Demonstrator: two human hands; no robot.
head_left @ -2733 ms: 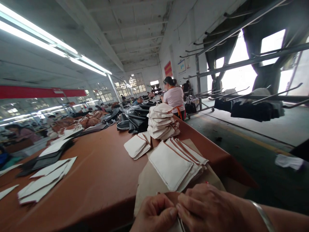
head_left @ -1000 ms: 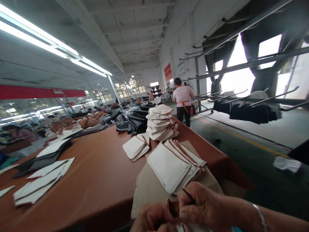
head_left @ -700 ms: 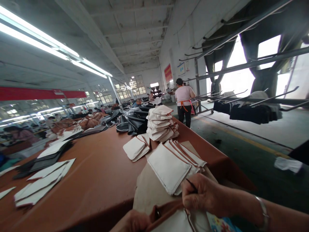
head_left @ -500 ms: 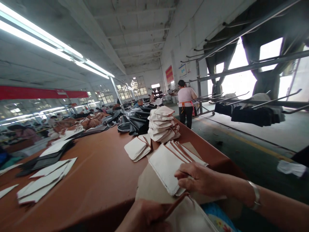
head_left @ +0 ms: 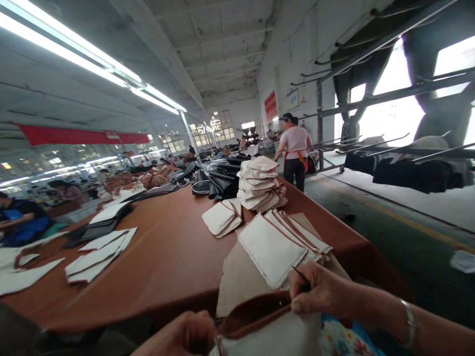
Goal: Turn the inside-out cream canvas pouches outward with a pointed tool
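Observation:
A cream fabric pouch [head_left: 276,332] with a brown inner side is held low in front of me, its mouth spread apart. My left hand [head_left: 185,332] is closed on the pouch's left corner, partly cut off by the frame's lower edge. At the right end of the mouth, my right hand [head_left: 322,291] pinches the rim. A thin dark pointed object [head_left: 301,276] sticks out between its fingers; its kind is unclear. Just beyond lie fanned cream pieces with brown edges [head_left: 272,249], on a beige sheet [head_left: 233,287].
A tall pile of cream pieces [head_left: 260,183] stands farther back, beside two loose ones [head_left: 221,217]. Black material [head_left: 224,178] is heaped behind. More cream pieces lie on the brown tabletop [head_left: 166,247] at left. A person [head_left: 296,151] stands near the metal rack [head_left: 371,148].
My right hand has moved from beside the fanned pieces down to the pouch's rim. The pouch's mouth has spread, showing the brown inside. The view has turned slightly left.

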